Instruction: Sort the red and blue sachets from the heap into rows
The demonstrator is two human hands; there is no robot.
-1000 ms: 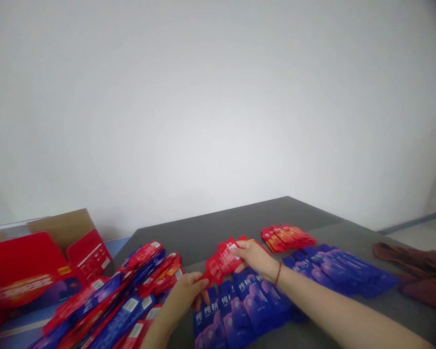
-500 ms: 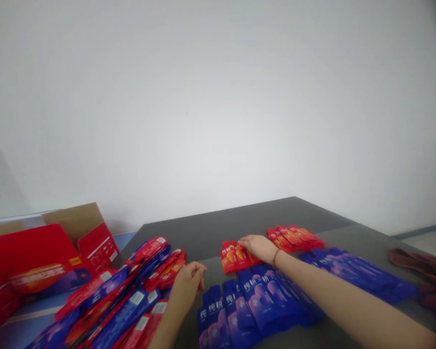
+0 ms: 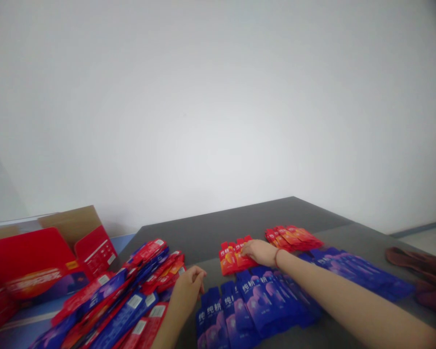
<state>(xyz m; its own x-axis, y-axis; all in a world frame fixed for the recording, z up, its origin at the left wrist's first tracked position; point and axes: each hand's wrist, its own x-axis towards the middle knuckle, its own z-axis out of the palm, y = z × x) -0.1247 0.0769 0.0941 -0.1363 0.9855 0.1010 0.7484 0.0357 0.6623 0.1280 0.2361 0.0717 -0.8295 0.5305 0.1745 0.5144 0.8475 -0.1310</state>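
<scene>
My right hand (image 3: 260, 252) reaches over the dark table, its fingers bent down onto the right end of a short row of red sachets (image 3: 228, 259) with orange fruit prints. The fingertips are partly hidden, closed at the edge of a sachet there. My left hand (image 3: 192, 281) hovers beside the mixed pile, fingers curled in, with no sachet showing in it. In front of my right hand, overlapping blue sachets (image 3: 252, 303) with purple prints lie fanned in a row. The mixed pile of red and blue sachets (image 3: 131, 295) is at the left.
Behind my right wrist lies another fanned row of red sachets (image 3: 294, 237), and more blue sachets (image 3: 352, 269) spread to its right. An open red printed carton (image 3: 32, 261) stands at the far left. Brown cloth (image 3: 417, 264) lies at the right edge. A white wall rises behind.
My right hand has shifted slightly right along the near red row, uncovering more of the sachets. My left hand stays almost where it was.
</scene>
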